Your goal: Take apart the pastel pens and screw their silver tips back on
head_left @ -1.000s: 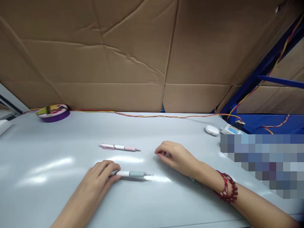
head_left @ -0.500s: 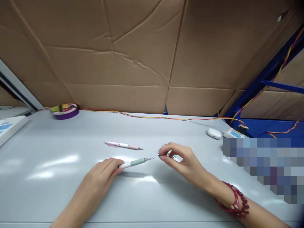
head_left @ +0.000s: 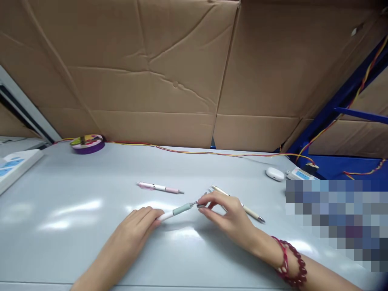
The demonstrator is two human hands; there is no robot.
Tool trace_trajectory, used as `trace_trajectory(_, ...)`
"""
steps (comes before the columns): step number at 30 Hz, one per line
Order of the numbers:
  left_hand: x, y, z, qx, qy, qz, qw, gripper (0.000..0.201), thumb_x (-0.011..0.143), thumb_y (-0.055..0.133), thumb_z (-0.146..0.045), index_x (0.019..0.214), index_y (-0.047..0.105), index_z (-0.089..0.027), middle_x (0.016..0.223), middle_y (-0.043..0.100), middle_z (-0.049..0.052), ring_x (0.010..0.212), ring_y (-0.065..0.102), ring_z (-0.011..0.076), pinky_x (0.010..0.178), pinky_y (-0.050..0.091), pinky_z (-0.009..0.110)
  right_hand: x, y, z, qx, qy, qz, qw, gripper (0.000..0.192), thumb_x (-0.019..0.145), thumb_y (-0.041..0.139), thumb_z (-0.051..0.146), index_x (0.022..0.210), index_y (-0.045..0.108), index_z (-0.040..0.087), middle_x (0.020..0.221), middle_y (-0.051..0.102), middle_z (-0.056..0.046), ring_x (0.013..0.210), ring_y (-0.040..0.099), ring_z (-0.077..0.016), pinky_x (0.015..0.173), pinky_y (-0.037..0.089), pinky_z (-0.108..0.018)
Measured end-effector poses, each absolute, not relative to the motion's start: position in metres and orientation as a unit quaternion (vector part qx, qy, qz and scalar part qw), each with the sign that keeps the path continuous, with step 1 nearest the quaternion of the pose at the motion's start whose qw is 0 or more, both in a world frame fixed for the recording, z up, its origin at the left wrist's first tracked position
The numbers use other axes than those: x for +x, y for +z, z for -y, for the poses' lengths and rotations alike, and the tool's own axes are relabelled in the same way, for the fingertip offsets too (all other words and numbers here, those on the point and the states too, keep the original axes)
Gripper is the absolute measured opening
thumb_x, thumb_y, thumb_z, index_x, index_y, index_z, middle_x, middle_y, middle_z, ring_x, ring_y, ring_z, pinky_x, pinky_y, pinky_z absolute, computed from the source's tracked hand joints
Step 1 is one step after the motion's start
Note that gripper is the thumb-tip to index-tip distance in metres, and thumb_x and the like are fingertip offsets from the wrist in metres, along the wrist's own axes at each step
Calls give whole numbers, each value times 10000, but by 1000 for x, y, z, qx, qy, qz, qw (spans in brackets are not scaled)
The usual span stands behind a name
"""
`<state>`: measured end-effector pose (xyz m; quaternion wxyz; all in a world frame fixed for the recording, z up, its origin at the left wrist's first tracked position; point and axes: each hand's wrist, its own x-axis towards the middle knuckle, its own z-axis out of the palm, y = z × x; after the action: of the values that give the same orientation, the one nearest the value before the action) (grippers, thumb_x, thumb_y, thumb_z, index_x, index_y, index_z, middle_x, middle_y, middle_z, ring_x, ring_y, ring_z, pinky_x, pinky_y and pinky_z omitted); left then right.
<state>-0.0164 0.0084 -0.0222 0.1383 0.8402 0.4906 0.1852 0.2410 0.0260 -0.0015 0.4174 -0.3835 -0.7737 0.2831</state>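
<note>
My left hand point(head_left: 135, 228) is closed around the white barrel of a pen with a pale green grip point(head_left: 182, 209), its bare metal front pointing right and slightly up. Between the thumb and fingertips of my right hand point(head_left: 232, 214) is a small silvery pen tip point(head_left: 200, 205), right at the pen's front end. Whether the two are joined cannot be made out. Just behind the green-grip pen lies a pink and white pen point(head_left: 160, 188). A cream pen point(head_left: 254, 214) rests on the table beyond my right hand, which partly covers it and another pen beside it.
A purple round tin point(head_left: 87, 145) stands at the back left, near a thin red-yellow wire point(head_left: 182, 152) along the cardboard wall point(head_left: 151, 93). At the right are a white earbud case point(head_left: 275, 174) and a power strip point(head_left: 300, 174). Another white power strip point(head_left: 20, 167) lies far left.
My right hand has moved left and slightly down, bringing the small metal tip up to the pen's front end. The cream pen behind it now shows more. The camera view has shifted slightly.
</note>
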Motion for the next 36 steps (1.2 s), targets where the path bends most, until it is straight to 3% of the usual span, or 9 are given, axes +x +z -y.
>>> trace_trajectory(22,-12,-12,-2,811,181,-495,253,282,969,240,-305,989,519,-271,941,581,-15,840,571,151,718,439,211,240,0,-29,-393,367,750,385,94,814,601,167,881,659,200,819,672,-8,754,597,-136,685,487,-235)
trace_trajectory(27,-7,-5,4,796,175,-494,305,326,979,206,-351,909,507,-247,882,595,-18,795,567,152,706,426,211,242,-2,-28,-359,346,778,382,76,846,595,218,884,657,197,795,681,-12,717,609,-136,664,488,-241)
trace_trajectory(31,-1,-4,8,801,161,-471,333,261,963,295,-393,920,506,-247,858,602,-29,766,571,150,685,419,205,245,-3,-28,-300,243,836,389,200,916,495,322,886,630,177,761,654,-38,684,571,-139,638,461,-252)
trace_trajectory(36,2,-8,10,815,140,-476,301,278,961,305,-408,842,481,-229,743,574,-36,653,556,142,598,387,203,246,-4,-28,-269,194,879,343,410,967,319,401,716,557,181,615,553,-20,596,475,-139,561,397,-253)
